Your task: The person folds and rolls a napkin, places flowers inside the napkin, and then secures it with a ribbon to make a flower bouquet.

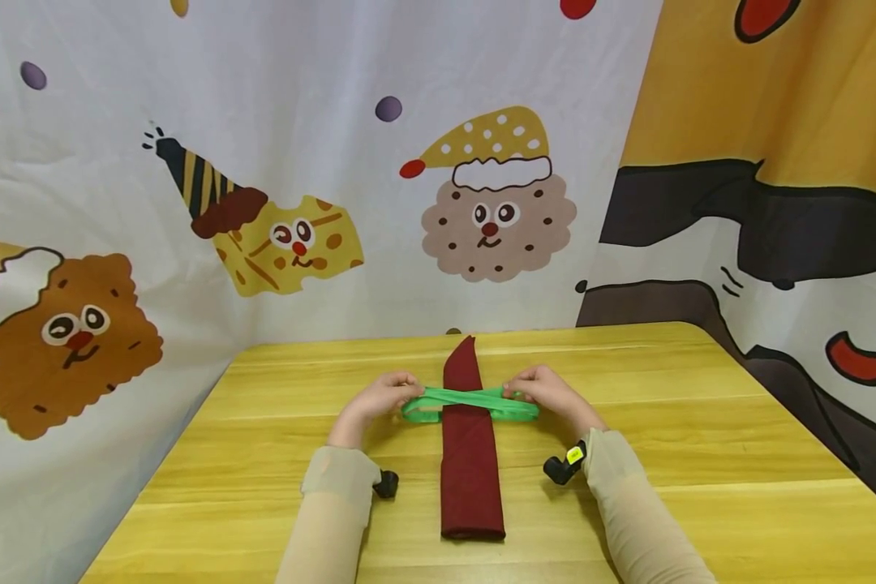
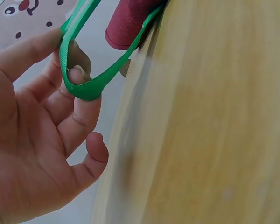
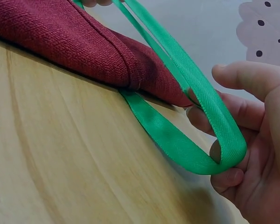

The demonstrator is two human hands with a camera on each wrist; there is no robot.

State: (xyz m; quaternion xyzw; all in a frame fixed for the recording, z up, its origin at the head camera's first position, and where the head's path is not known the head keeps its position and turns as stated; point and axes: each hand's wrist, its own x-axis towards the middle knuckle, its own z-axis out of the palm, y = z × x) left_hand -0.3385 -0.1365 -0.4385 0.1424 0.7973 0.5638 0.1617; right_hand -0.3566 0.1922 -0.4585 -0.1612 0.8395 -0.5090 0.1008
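Observation:
A dark red folded cloth napkin [image 1: 471, 478] lies lengthwise on the table, its pointed end at the back. Around its upper part runs a green ribbon [image 1: 467, 397], passing beneath the napkin and crossing over its top, with a loop out to each side. The left hand [image 1: 384, 395] pinches the ribbon beside the napkin; in the left wrist view the loop [image 2: 86, 91] bends around its fingers. On the other side, the right hand [image 1: 551, 392] has curled fingers inside the right loop [image 3: 231, 151], while its thumb stands apart from the ribbon in the right wrist view.
The yellow wood-grain table [image 1: 263, 487] extends to both sides of the napkin. Behind it hangs a white cloth backdrop [image 1: 321, 97] with cartoon biscuits and cheese. Small black cameras sit at both wrists, close over the tabletop.

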